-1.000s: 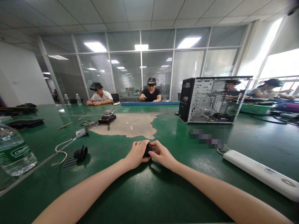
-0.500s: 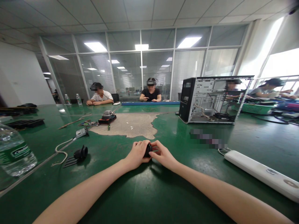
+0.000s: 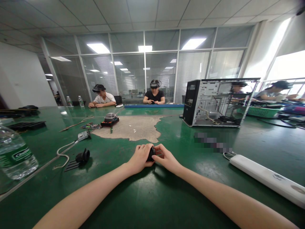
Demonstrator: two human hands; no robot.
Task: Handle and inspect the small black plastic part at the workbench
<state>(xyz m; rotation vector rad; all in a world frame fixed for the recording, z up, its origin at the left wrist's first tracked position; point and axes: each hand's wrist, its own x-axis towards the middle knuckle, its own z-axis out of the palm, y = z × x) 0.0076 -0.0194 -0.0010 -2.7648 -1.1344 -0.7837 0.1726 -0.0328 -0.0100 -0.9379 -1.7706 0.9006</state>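
Both hands meet over the green tabletop [image 3: 152, 203], around a small black part [image 3: 151, 154] that my fingers largely cover, so its kind does not show. My left hand [image 3: 141, 159] wraps it from the left, fingers over its top and thumb beneath. From the right, my right hand [image 3: 166, 158] pinches its edge between thumb and fingertips. To the left lies a black plastic piece with a round collar and slotted prongs [image 3: 82, 156]. Beyond it sits a small metal bracket [image 3: 84, 135] with a grey cable attached.
An open computer case [image 3: 193, 103] stands at the right, a white power strip [image 3: 264, 178] nearer me. A water bottle [image 3: 17, 156] stands at the left edge. Ahead, a cooling fan unit [image 3: 110, 119] rests by a bare brown patch [image 3: 133, 127]. Several people sit around.
My hands keep the same hold on the black part, with barely any visible movement. Across the table, the person in black has brought their hands together.
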